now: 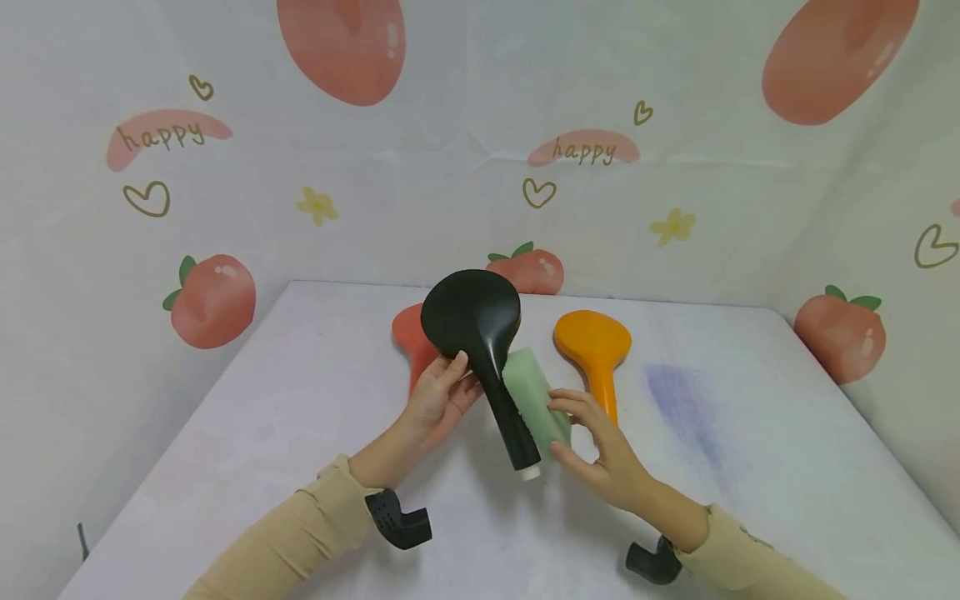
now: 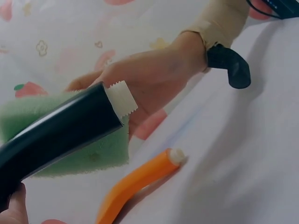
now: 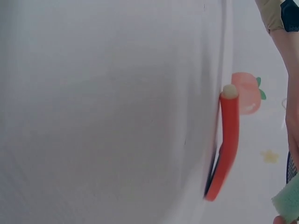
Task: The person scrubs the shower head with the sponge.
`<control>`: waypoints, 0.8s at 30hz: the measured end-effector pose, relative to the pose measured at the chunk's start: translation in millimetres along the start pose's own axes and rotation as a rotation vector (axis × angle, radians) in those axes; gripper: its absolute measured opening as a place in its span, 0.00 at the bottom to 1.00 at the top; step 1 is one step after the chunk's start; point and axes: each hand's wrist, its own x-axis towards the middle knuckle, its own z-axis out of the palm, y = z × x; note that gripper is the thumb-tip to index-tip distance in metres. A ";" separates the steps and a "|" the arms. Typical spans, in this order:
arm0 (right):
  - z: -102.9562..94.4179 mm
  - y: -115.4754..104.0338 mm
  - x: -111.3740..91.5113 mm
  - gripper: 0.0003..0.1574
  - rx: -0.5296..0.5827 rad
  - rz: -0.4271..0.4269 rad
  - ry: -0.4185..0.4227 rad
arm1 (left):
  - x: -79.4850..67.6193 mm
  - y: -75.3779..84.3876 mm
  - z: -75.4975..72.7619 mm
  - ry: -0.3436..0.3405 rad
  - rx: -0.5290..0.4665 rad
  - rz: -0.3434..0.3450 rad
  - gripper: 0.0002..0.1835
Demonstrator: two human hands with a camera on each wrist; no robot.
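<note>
My left hand (image 1: 437, 404) holds a black shower head (image 1: 472, 312) above the table, thumb on its rim near the neck and fingers behind. The handle slants down to the right and ends in a white threaded connector (image 2: 122, 99). In my right hand (image 1: 611, 462) is a light green sponge (image 1: 532, 396), gripped between thumb and fingers. Its long side lies along the black handle; in the left wrist view the sponge (image 2: 103, 156) shows behind the handle. The right wrist view catches only a corner of the sponge (image 3: 287, 200), and the black head's spray face is mostly hidden.
A red shower head (image 1: 407, 329) lies on the white table (image 1: 247, 467) behind my left hand, partly covered by the black one. An orange shower head (image 1: 592, 337) lies behind my right hand. To its right, a purple smudge (image 1: 682, 412) marks the tabletop.
</note>
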 end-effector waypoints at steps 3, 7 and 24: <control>2.1 -2.4 -0.5 0.32 -0.023 0.079 0.034 | 0.3 -0.5 0.9 0.006 0.006 0.027 0.08; 3.3 -4.0 -2.4 0.32 -0.024 0.107 0.072 | 2.4 0.5 1.6 0.054 -0.006 0.059 0.08; 8.4 -11.0 2.5 0.20 -0.199 -0.449 0.152 | 4.6 1.3 0.5 0.173 0.028 0.103 0.14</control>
